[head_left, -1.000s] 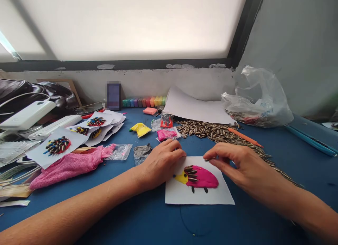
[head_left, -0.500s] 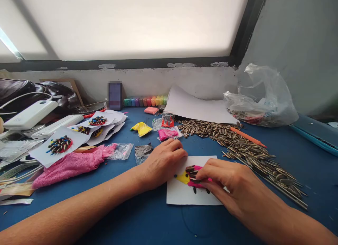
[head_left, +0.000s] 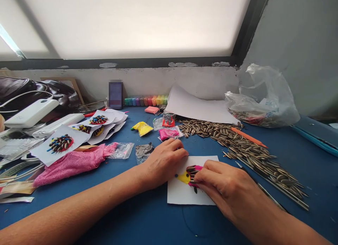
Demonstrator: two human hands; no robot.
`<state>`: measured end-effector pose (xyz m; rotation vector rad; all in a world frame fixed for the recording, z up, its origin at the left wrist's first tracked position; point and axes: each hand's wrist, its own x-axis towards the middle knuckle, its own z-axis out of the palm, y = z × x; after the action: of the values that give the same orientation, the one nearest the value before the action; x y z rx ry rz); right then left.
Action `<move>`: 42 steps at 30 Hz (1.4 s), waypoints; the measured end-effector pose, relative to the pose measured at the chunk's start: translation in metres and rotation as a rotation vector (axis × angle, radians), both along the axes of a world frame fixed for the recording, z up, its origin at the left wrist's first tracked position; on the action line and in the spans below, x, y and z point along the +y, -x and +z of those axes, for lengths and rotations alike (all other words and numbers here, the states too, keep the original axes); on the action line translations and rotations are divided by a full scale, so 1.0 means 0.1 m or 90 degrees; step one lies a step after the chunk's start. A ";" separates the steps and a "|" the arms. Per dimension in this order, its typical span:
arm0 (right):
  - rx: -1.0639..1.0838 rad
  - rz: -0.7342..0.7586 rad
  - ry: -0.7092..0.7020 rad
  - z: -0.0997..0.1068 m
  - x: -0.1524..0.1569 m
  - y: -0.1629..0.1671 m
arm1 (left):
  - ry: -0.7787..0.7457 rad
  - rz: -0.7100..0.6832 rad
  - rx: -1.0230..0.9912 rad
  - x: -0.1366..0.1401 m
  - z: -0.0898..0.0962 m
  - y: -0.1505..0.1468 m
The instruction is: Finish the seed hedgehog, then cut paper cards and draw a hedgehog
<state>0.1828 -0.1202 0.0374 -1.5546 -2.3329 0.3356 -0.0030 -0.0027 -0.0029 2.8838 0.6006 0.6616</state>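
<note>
A white sheet of paper (head_left: 179, 197) lies before me, bearing a clay figure with a yellow pointed head (head_left: 184, 177) and a pink body (head_left: 198, 167). Black dots mark the head, and striped sunflower seeds (head_left: 193, 172) stick in the body. Over the body, my right hand (head_left: 224, 183) is closed in a pinch; its fingertips are at a seed, mostly hidden by the fingers. My left hand (head_left: 165, 160) rests with curled fingers on the sheet's upper left corner, holding it down. A dark seed-shaped piece (head_left: 195, 190) shows below the body.
Loose sunflower seeds (head_left: 253, 153) spread to the right, with an orange tool (head_left: 249, 137) and a thin metal rod (head_left: 280, 188) among them. Bagged yellow clay (head_left: 142, 128) and pink clay (head_left: 169, 133) lie ahead. Finished cards (head_left: 42, 153) and a pink cloth (head_left: 71, 164) are left.
My right hand has shifted slightly left and down over the pink body, uncovering a thin tool behind it. My left hand stays on the paper.
</note>
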 end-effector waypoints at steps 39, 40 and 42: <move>0.092 -0.093 -0.004 -0.11 0.20 -0.21 | 0.089 -0.038 -0.098 -0.03 0.04 0.02; 0.094 -0.097 0.004 -0.11 0.20 -0.20 | 0.096 -0.045 -0.102 -0.04 0.05 0.02; 0.106 -0.099 0.017 -0.12 0.21 -0.20 | 0.103 -0.056 -0.125 -0.05 0.06 0.02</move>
<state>0.2029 -0.0987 0.0251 -1.6413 -2.0771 0.4422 -0.0054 -0.0075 0.0027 2.6396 0.4741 0.8294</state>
